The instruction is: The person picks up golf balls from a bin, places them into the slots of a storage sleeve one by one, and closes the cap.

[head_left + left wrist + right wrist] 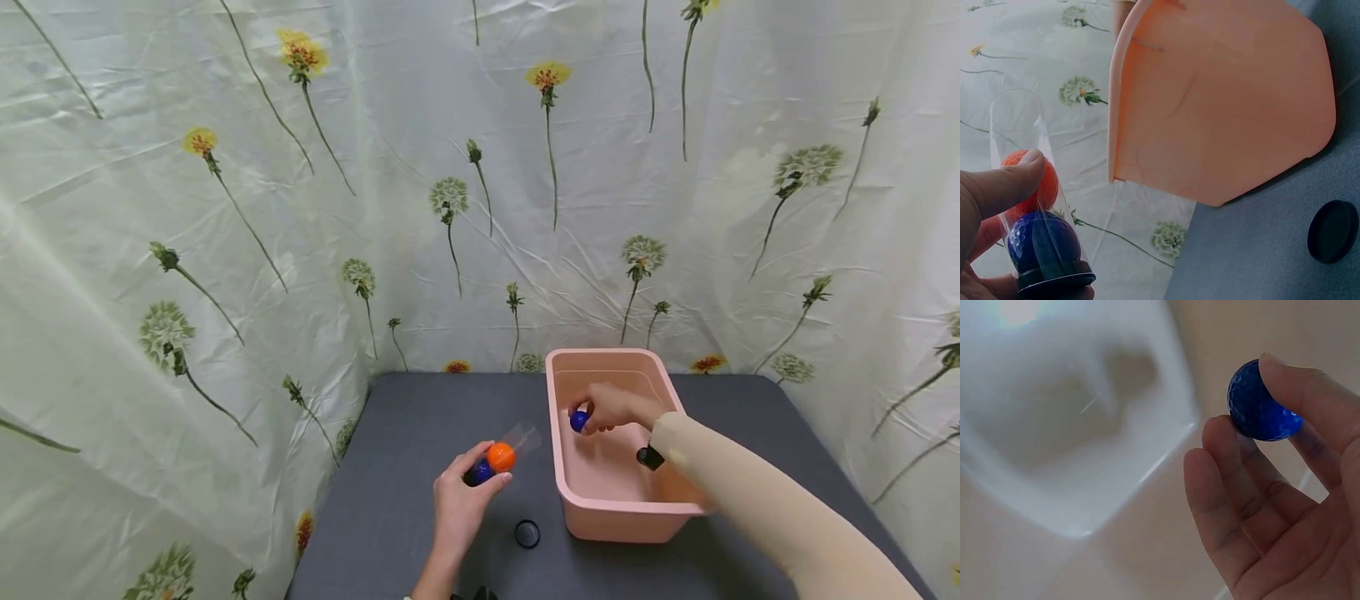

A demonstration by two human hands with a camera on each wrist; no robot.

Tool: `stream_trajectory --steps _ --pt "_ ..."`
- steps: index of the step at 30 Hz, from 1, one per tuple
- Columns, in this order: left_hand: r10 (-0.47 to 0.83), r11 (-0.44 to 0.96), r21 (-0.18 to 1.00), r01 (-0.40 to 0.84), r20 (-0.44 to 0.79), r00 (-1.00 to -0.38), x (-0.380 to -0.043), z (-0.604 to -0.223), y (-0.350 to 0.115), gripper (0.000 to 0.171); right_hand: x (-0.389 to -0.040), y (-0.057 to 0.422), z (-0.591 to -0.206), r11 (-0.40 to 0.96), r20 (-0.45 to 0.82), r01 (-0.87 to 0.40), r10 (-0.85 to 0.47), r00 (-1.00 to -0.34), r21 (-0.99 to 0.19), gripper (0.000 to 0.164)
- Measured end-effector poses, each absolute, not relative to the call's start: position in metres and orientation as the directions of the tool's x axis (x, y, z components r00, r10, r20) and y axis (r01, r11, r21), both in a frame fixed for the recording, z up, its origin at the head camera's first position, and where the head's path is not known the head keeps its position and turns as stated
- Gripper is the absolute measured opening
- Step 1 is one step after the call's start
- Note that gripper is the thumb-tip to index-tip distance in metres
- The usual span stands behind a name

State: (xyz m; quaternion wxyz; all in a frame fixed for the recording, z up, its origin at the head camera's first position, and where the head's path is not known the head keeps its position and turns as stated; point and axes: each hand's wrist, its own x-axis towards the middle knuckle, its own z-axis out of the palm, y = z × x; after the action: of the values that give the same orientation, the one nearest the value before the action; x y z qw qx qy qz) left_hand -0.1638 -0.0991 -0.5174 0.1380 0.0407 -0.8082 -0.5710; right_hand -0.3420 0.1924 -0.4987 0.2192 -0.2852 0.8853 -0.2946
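Note:
My left hand (457,505) grips a clear tube (1019,119) beside the pink bin. Inside the tube an orange golf ball (1047,184) sits on top of a blue golf ball (1044,244), and a black cap (1057,284) closes the lower end. Down inside the bin, my right hand (613,407) pinches another blue golf ball (1260,403) between thumb and fingers. The other fingers of that hand are spread beneath the ball in the right wrist view.
The pink bin (567,492) stands on the dark grey table (420,417), right of centre. A loose round black cap (527,534) lies on the table between the left hand and the bin. Behind hangs a flower-printed curtain (405,250).

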Motion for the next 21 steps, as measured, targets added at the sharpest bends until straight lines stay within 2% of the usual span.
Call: stream_trajectory --steps 13,21 --pt "-0.228 0.334 0.94 0.073 0.156 -0.961 -0.164 -0.516 -0.098 0.051 -0.321 0.192 -0.469 0.589 -0.115 -0.486 -0.704 -0.701 -0.645 0.041" --pt "-0.231 0.33 0.941 0.069 0.151 -0.961 -0.162 -0.516 -0.097 0.05 -0.309 0.196 -0.456 0.565 -0.077 -0.494 -0.706 -0.704 -0.66 0.043"
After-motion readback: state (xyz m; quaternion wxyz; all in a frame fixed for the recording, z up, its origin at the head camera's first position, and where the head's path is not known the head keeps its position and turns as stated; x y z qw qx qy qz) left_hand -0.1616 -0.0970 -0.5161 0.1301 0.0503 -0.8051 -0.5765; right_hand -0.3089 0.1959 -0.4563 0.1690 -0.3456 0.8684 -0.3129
